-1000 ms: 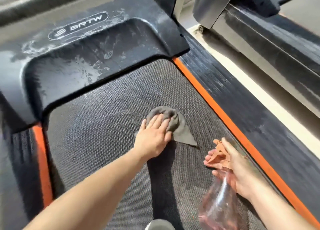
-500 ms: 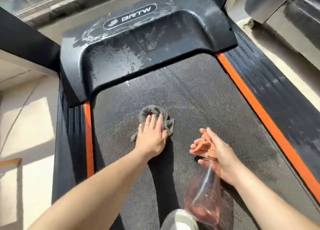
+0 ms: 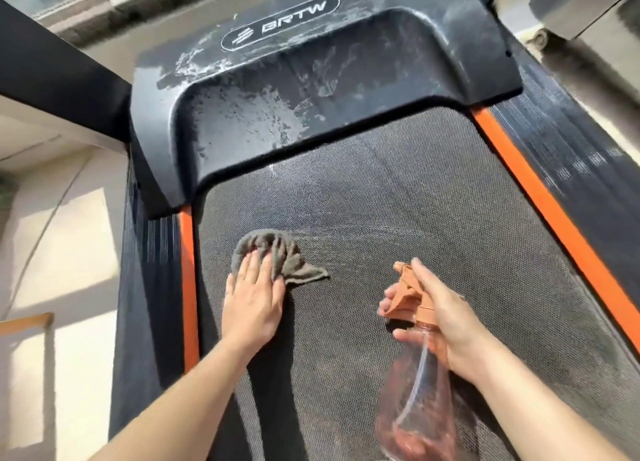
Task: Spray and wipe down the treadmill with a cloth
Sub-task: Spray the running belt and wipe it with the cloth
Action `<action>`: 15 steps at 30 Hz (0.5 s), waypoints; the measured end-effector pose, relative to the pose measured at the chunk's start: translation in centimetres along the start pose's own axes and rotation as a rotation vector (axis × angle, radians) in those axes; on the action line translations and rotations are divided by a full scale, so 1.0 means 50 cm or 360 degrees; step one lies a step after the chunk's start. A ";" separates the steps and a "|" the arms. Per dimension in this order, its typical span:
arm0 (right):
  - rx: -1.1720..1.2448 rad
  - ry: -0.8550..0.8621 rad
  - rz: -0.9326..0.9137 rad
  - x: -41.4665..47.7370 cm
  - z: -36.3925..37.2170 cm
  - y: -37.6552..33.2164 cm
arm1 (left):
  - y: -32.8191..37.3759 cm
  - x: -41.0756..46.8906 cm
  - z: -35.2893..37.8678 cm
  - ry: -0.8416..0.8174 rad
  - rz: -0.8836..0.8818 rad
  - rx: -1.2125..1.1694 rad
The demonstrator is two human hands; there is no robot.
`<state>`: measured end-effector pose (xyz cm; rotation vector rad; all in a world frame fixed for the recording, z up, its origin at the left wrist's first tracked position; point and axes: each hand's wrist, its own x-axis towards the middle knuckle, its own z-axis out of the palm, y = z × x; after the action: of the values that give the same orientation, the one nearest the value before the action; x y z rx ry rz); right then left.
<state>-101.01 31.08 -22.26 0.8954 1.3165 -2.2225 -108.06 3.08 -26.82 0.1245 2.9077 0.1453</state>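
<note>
The treadmill (image 3: 398,218) is mid-wipe, I judge: a wet streak crosses its belt and white smears mark the front cover (image 3: 311,96), so the next move calls for sweeping rightward along that streak. The right hand (image 3: 446,322) is curled round the spray bottle (image 3: 415,415) at its neck, over the belt's right half. The left hand (image 3: 254,301), fingers straight and together, presses the bunched grey cloth (image 3: 277,252) flat near the belt's left edge.
</note>
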 end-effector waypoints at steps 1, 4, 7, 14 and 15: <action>-0.0003 -0.0026 0.0007 0.002 0.016 0.001 | -0.010 -0.002 -0.006 0.0026 -0.0075 -0.0081; -0.0016 -0.0095 0.0013 0.000 0.041 -0.002 | 0.020 0.002 -0.023 0.0197 -0.0209 -0.0318; -0.0059 -0.0138 -0.0034 -0.006 0.031 -0.022 | 0.074 0.019 -0.077 0.0272 -0.0343 -0.1031; -0.0054 -0.0196 -0.0009 -0.015 0.009 -0.037 | 0.051 0.037 -0.121 0.0271 -0.0867 -0.1628; -0.0077 -0.0199 -0.0009 -0.015 0.012 -0.034 | 0.030 0.030 -0.114 0.0307 -0.0883 -0.1263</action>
<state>-101.73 31.38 -20.48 0.7237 1.3101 -2.2028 -110.69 4.21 -21.48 -0.8426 2.6882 1.2116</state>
